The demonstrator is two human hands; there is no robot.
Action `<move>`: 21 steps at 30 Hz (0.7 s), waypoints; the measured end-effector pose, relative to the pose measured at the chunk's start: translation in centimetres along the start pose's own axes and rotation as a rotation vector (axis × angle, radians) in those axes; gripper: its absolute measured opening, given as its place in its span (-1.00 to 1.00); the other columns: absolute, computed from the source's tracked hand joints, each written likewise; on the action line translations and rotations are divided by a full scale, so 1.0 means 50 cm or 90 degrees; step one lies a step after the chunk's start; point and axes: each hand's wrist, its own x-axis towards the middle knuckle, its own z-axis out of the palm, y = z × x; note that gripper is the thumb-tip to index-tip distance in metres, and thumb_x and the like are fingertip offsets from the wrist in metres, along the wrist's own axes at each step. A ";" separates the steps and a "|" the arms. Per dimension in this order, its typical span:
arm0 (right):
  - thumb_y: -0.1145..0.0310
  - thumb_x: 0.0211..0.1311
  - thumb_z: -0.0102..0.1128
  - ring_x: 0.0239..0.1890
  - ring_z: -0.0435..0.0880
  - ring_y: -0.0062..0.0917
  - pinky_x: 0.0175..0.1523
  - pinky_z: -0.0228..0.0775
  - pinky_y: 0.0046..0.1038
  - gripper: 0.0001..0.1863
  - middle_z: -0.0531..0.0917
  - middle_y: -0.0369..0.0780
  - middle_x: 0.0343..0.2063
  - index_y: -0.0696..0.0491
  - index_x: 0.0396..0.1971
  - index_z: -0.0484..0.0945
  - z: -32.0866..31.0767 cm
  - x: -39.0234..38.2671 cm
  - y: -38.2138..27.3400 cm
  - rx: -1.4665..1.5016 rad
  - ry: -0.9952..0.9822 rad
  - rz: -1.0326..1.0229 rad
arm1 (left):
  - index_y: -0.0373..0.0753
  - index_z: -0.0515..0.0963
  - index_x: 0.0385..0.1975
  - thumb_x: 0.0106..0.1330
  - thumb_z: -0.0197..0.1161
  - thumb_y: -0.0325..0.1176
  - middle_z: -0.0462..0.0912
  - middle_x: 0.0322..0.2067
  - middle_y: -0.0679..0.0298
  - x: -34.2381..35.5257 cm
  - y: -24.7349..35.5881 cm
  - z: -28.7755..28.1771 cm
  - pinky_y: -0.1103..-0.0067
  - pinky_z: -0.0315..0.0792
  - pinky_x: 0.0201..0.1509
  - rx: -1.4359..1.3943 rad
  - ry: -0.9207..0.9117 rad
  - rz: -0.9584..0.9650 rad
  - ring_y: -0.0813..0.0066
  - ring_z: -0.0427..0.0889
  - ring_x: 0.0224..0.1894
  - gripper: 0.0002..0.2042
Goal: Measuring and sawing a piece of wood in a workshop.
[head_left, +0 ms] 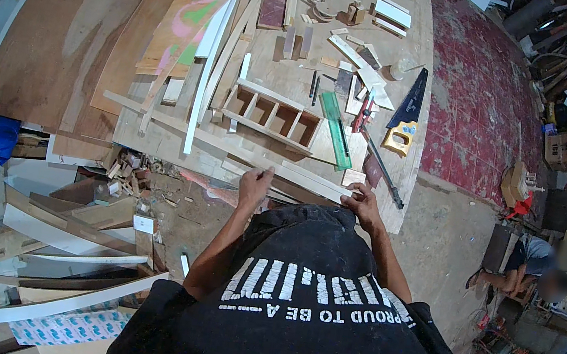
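My left hand (254, 184) and my right hand (362, 202) both rest on a long pale wooden strip (302, 177) lying along the near edge of the plywood workbench (157, 140). The left hand's fingers curl over the strip's near side; the right hand presses its right end. Just beyond the strip sits a small wooden ladder-like frame with several compartments (272, 115). A green level (336, 132) lies to its right. My black shirt hides the bench edge below the hands.
A hand saw with a yellow handle (405, 118), a dark metal bar (381, 168), pencils and wood offcuts lie on the bench. Long boards lean at the left. Scrap planks (68, 247) pile on the floor at lower left. Another person (530, 269) crouches at the right.
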 end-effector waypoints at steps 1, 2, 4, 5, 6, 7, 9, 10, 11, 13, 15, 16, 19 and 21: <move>0.59 0.18 0.31 -0.34 0.68 -0.53 -0.21 0.55 -0.52 -0.71 0.67 -0.18 -0.39 0.12 -0.11 0.49 -0.002 0.001 0.002 0.001 0.001 0.000 | -0.32 0.45 0.00 0.21 0.41 -0.12 0.61 -0.09 0.09 -0.009 0.004 -0.003 0.26 0.46 0.07 0.250 0.055 0.133 0.17 0.54 0.07 -0.50; 0.59 0.18 0.30 -0.35 0.68 -0.53 -0.21 0.56 -0.52 -0.71 0.67 -0.18 -0.39 0.11 -0.11 0.49 -0.005 0.004 0.004 0.009 0.008 0.009 | -0.32 0.45 0.00 0.21 0.41 -0.12 0.61 -0.09 0.09 -0.016 0.010 -0.001 0.26 0.46 0.07 0.252 0.053 0.133 0.17 0.54 0.07 -0.50; 0.59 0.18 0.30 -0.35 0.69 -0.52 -0.21 0.56 -0.52 -0.72 0.67 -0.18 -0.38 0.11 -0.11 0.49 -0.010 0.008 0.005 0.017 0.013 0.019 | -0.31 0.46 0.06 0.09 0.48 -0.27 0.59 -0.03 0.05 -0.040 0.024 0.010 0.29 0.38 0.19 0.452 0.189 0.463 0.14 0.53 0.09 -0.45; 0.59 0.18 0.31 -0.35 0.69 -0.52 -0.21 0.58 -0.50 -0.71 0.67 -0.18 -0.38 0.11 -0.12 0.49 -0.012 0.008 0.007 0.026 0.009 0.015 | -0.31 0.46 0.06 0.09 0.48 -0.27 0.59 -0.03 0.05 -0.043 0.033 0.014 0.29 0.38 0.19 0.453 0.187 0.463 0.14 0.53 0.09 -0.45; 0.58 0.17 0.31 -0.35 0.69 -0.51 -0.21 0.60 -0.49 -0.71 0.67 -0.18 -0.38 0.11 -0.12 0.50 -0.012 0.009 0.005 0.034 0.001 0.010 | -0.27 0.46 0.10 0.07 0.48 -0.30 0.58 0.00 0.09 -0.040 0.042 0.016 0.24 0.30 0.25 0.521 0.192 0.565 0.15 0.51 0.11 -0.44; 0.58 0.17 0.31 -0.35 0.69 -0.51 -0.21 0.60 -0.49 -0.71 0.67 -0.18 -0.38 0.11 -0.12 0.50 -0.012 0.009 0.003 0.033 0.001 0.011 | -0.23 0.47 0.14 0.05 0.47 -0.32 0.56 0.03 0.13 -0.035 0.052 0.019 0.18 0.22 0.30 0.589 0.195 0.669 0.16 0.49 0.13 -0.41; 0.58 0.17 0.32 -0.34 0.70 -0.48 -0.22 0.63 -0.45 -0.71 0.67 -0.18 -0.38 0.11 -0.13 0.49 -0.014 0.011 0.002 0.059 -0.003 0.006 | -0.20 0.47 0.17 0.07 0.46 -0.33 0.57 0.04 0.15 -0.021 0.066 0.018 0.15 0.16 0.34 0.638 0.130 0.652 0.16 0.48 0.16 -0.41; 0.58 0.17 0.32 -0.34 0.70 -0.48 -0.22 0.63 -0.45 -0.71 0.67 -0.18 -0.38 0.11 -0.13 0.49 -0.018 0.010 0.003 0.061 0.000 0.005 | -0.17 0.47 0.19 0.09 0.45 -0.33 0.58 0.06 0.18 -0.013 0.073 0.017 0.11 0.10 0.37 0.686 0.065 0.633 0.16 0.47 0.19 -0.41; 0.58 0.16 0.32 -0.34 0.70 -0.47 -0.22 0.64 -0.43 -0.71 0.66 -0.17 -0.38 0.11 -0.13 0.49 -0.023 0.009 0.004 0.046 -0.001 0.000 | -0.17 0.47 0.19 0.09 0.45 -0.33 0.58 0.06 0.18 0.001 0.073 0.014 0.11 0.10 0.37 0.687 0.061 0.637 0.16 0.47 0.19 -0.41; 0.58 0.16 0.33 -0.33 0.70 -0.46 -0.22 0.65 -0.41 -0.71 0.66 -0.17 -0.37 0.11 -0.13 0.48 -0.025 0.007 0.000 0.032 -0.001 -0.006 | -0.12 0.47 0.18 0.10 0.44 -0.34 0.60 0.07 0.20 0.029 0.067 0.004 0.06 0.09 0.38 0.681 -0.031 0.580 0.20 0.49 0.19 -0.43; 0.58 0.16 0.33 -0.34 0.70 -0.45 -0.22 0.66 -0.40 -0.71 0.66 -0.18 -0.37 0.10 -0.14 0.48 -0.026 0.001 -0.001 0.046 0.003 -0.006 | -0.12 0.48 0.18 0.09 0.44 -0.34 0.62 0.06 0.20 0.042 0.070 0.005 0.09 0.13 0.34 0.686 -0.055 0.566 0.21 0.52 0.17 -0.43; 0.58 0.16 0.33 -0.34 0.70 -0.45 -0.22 0.66 -0.40 -0.71 0.66 -0.18 -0.37 0.10 -0.14 0.48 -0.029 -0.004 -0.002 0.051 0.012 -0.007 | -0.12 0.48 0.17 0.09 0.44 -0.33 0.63 0.05 0.19 0.042 0.076 0.011 0.12 0.16 0.31 0.690 -0.077 0.549 0.22 0.55 0.15 -0.44; 0.58 0.14 0.35 -0.34 0.70 -0.45 -0.22 0.66 -0.39 -0.70 0.65 -0.17 -0.36 0.09 -0.14 0.48 -0.044 -0.010 0.009 0.053 0.040 0.008 | -0.12 0.49 0.15 0.09 0.44 -0.34 0.65 0.02 0.17 0.036 0.096 0.029 0.19 0.23 0.22 0.677 -0.145 0.522 0.21 0.58 0.11 -0.45; 0.58 0.13 0.35 -0.33 0.69 -0.44 -0.21 0.65 -0.40 -0.69 0.65 -0.15 -0.34 0.09 -0.14 0.49 -0.052 -0.008 0.020 0.060 0.053 0.028 | -0.12 0.50 0.15 0.09 0.44 -0.33 0.65 0.01 0.15 0.039 0.092 0.037 0.21 0.24 0.19 0.672 -0.150 0.529 0.21 0.58 0.11 -0.45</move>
